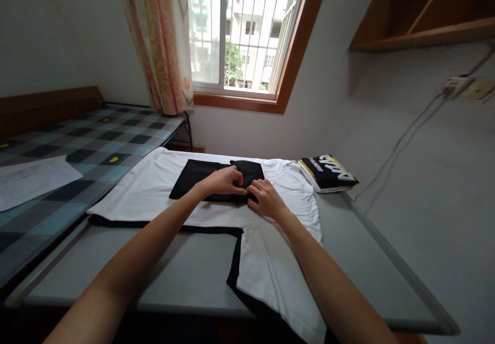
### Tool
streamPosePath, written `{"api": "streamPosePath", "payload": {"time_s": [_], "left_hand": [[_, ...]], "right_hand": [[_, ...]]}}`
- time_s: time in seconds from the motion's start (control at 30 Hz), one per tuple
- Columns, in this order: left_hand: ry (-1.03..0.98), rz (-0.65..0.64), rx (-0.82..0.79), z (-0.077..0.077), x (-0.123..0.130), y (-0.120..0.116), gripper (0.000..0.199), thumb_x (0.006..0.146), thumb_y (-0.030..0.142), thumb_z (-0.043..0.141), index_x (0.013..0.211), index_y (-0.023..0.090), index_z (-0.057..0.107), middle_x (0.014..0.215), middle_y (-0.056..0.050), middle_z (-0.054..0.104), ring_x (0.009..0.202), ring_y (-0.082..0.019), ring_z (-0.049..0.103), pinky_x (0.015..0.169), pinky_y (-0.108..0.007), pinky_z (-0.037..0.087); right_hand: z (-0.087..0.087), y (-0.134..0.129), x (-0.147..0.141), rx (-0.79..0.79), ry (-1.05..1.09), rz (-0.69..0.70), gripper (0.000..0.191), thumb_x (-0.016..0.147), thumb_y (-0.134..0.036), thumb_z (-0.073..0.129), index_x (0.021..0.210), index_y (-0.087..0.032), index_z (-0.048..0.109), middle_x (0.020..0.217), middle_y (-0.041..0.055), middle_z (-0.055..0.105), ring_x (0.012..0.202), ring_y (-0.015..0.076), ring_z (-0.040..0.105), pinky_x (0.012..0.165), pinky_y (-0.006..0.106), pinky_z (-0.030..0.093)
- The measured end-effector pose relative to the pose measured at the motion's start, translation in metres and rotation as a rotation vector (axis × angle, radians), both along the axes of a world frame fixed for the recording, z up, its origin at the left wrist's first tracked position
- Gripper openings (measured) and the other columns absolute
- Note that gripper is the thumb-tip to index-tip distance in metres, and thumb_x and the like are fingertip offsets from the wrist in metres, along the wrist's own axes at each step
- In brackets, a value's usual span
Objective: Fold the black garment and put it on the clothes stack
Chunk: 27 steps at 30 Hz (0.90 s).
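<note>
A white shirt [143, 184] with black edging lies spread over the grey table, one sleeve hanging toward the near edge. On its middle is a flat black cloth piece [193, 176]. My left hand [224, 180] rests over the black piece, thumb and fingers curled at its right part. Close beside it, my right hand [266, 197] has its fingers bent down on the right edge of the black piece, where it meets the white cloth. The fingertips of both hands nearly meet; what exactly they pinch is too small to make out.
A folded black, white and yellow garment [328, 173] sits at the table's back right corner. To the left, a bed with a checked cover [127, 132] holds papers [34, 179]. Behind are a curtain [162, 39] and a barred window; a cable [398, 143] hangs on the right wall.
</note>
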State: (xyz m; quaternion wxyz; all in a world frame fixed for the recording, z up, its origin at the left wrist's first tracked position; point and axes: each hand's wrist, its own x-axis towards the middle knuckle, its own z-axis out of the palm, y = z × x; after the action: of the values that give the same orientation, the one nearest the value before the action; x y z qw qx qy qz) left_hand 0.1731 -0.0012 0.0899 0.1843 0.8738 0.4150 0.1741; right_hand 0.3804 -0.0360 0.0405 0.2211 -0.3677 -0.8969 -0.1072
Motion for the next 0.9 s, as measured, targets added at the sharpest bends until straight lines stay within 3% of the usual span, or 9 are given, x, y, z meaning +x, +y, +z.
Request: {"api": "streamPosePath", "payload": {"time_s": [0.1,0.23,0.43,0.63,0.77,0.9], "left_hand": [[0.18,-0.062,0.091,0.0,0.013,-0.019,0.043,0.064,0.046,0.077,0.098,0.023,0.065,0.099,-0.005,0.061,0.089,-0.023,0.06,0.075,-0.03,0.045],[0.295,0.015,0.246,-0.009,0.03,-0.032,0.051,0.068,0.028,0.077,0.114,0.019,0.056,0.11,-0.012,0.06,0.103,-0.029,0.058,0.084,-0.034,0.044],[0.412,-0.001,0.381,-0.008,0.027,-0.028,0.028,0.08,0.014,0.06,0.107,0.018,0.056,0.105,-0.009,0.062,0.097,-0.024,0.061,0.08,-0.034,0.045],[0.414,-0.098,0.506,-0.017,0.026,-0.023,0.02,0.088,0.01,0.048,0.103,0.017,0.06,0.096,-0.008,0.063,0.089,-0.02,0.062,0.072,-0.031,0.043],[0.431,-0.184,0.636,-0.022,0.027,-0.015,0.015,0.091,0.014,0.047,0.095,0.015,0.062,0.096,-0.01,0.063,0.093,-0.022,0.059,0.075,-0.034,0.041],[0.489,-0.263,0.6,-0.031,0.023,-0.01,0.017,0.09,0.013,0.049,0.099,0.016,0.063,0.096,-0.009,0.065,0.093,-0.023,0.06,0.077,-0.034,0.041]], "right_hand": [[-0.002,0.002,0.001,0.034,0.051,-0.026,0.006,0.084,-0.02,0.053,0.086,-0.02,0.06,0.084,0.0064,0.059,0.082,0.0226,0.049,0.079,0.036,0.036],[-0.001,0.002,0.001,0.02,0.096,-0.075,0.004,0.084,-0.02,0.053,0.084,-0.02,0.057,0.083,0.0065,0.059,0.082,0.0227,0.05,0.079,0.035,0.036],[0.003,0.002,0.011,-0.118,0.026,-0.083,0.022,0.074,-0.02,0.06,0.096,-0.019,0.056,0.093,0.0055,0.059,0.089,0.0224,0.051,0.082,0.033,0.035],[0.003,0.008,0.022,-0.135,-0.061,-0.154,0.013,0.075,-0.013,0.059,0.084,-0.02,0.053,0.086,0.0039,0.059,0.083,0.0204,0.052,0.078,0.031,0.032],[0.001,0.009,0.015,-0.097,-0.085,-0.194,0.014,0.077,-0.007,0.055,0.084,-0.019,0.053,0.085,0.005,0.06,0.082,0.02,0.053,0.076,0.031,0.031],[-0.001,0.007,0.012,-0.203,-0.075,-0.185,0.017,0.074,-0.004,0.052,0.081,-0.02,0.054,0.081,0.0031,0.059,0.075,0.017,0.052,0.071,0.028,0.031]]}}
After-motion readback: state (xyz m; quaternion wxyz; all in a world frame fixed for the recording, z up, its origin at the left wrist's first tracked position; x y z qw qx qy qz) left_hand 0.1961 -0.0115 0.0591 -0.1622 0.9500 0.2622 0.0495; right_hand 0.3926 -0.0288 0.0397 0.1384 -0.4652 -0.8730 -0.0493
